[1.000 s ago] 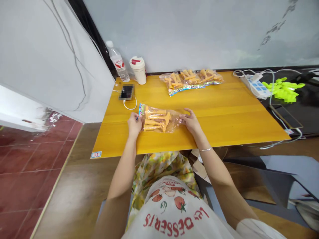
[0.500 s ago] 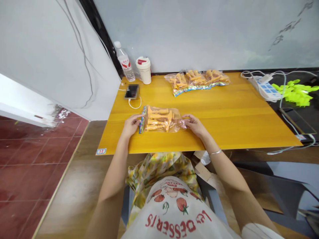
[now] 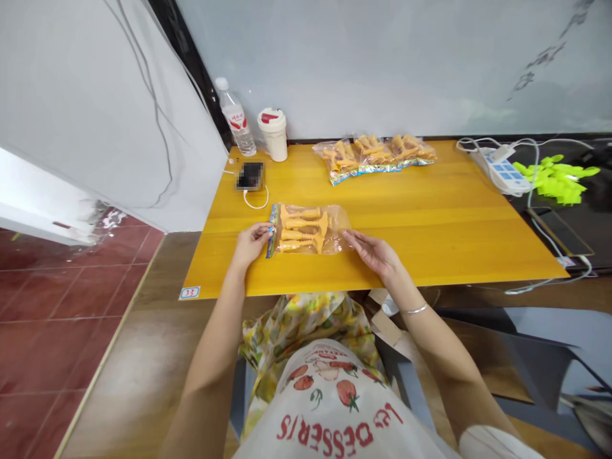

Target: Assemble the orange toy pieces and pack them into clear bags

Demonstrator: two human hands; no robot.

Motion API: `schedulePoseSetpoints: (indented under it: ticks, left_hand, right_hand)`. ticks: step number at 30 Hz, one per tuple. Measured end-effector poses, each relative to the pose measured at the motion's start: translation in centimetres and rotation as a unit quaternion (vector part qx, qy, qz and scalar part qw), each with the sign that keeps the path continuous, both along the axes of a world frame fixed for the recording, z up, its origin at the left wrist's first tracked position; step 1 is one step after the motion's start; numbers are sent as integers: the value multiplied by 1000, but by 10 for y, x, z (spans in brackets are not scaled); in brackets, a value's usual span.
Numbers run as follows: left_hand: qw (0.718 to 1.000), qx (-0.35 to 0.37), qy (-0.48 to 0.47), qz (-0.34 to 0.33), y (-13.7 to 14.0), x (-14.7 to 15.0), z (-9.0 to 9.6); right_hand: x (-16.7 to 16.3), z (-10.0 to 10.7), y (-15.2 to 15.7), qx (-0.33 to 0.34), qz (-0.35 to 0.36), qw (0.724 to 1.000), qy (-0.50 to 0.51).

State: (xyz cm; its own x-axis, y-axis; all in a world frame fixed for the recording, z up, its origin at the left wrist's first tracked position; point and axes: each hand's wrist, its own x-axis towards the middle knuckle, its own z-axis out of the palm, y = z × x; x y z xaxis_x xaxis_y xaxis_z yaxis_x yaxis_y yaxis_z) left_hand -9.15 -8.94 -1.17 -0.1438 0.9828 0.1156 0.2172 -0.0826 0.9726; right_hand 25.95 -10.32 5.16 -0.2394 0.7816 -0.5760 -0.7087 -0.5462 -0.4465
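Your L hand (image 3: pixel 252 245) pinches bag (image 3: pixel 306 231) by printed end; R hand (image 3: pixel 375 252) touches opp. end, can't tell if pinching; 3 bags (image 3: pixel 374 153) beyond.

Left hand (image 3: pixel 253 243) pinched, right hand (image 3: pixel 375 253) long and lightly bent

Both bare arms reach forward from the torso and lean inward, leaving the two hands apart and facing each other. The left forearm (image 3: pixel 216 335) rises steeply; its wrist turns inward, with the back of the hand upward and thumb and fingertips brought together. The right forearm (image 3: pixel 437 341) slants more, its wrist circled by a thin, rounded, silver-coloured bangle (image 3: pixel 415 310). The right fingers extend toward the left hand, fairly straight and close together; whether the thumb presses against them is unclear.
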Motion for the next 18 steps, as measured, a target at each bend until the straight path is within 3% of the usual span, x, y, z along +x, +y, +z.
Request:
schedulePoseSetpoints:
  ticks: [3, 5, 6, 7, 8, 10, 12, 13, 15, 18]
  left_hand:
    - [1000, -2, 11, 7, 0, -1, -2]
    - [1000, -1, 15, 9, 0, -1, -3]
    - [1000, 0, 15, 9, -1, -1, -3]
    - [1000, 0, 15, 10, -1, 0, -3]
    - [1000, -1, 14, 11, -1, 0, -3]
    - [1000, -4, 13, 12, -1, 2, -2]
    - [1000, -5, 13, 11, -1, 3, -1]
    - [1000, -5, 15, 9, -1, 4, 0]
    - [1000, -7, 26, 3, -1, 4, 1]
    - [999, -10, 37, 0, -2, 5, 3]
  right_hand:
    - [0, -5, 4, 40, 41, 998, -25]
    - [-2, -14, 13, 131, 88, 980, -118]
    - [-4, -18, 20, 195, 109, 954, -198]
    - [-5, -23, 27, 267, 119, 910, -293]
    - [-7, -26, 33, 343, 121, 846, -390]
    - [-11, -28, 45, 493, 118, 675, -536]
    - [-18, -23, 53, 612, 142, 509, -589]
    - [-22, -19, 55, 653, 162, 443, -592]
    - [-34, -10, 57, 699, 200, 352, -589]
    - [-54, 1, 58, 712, 243, 282, -595]
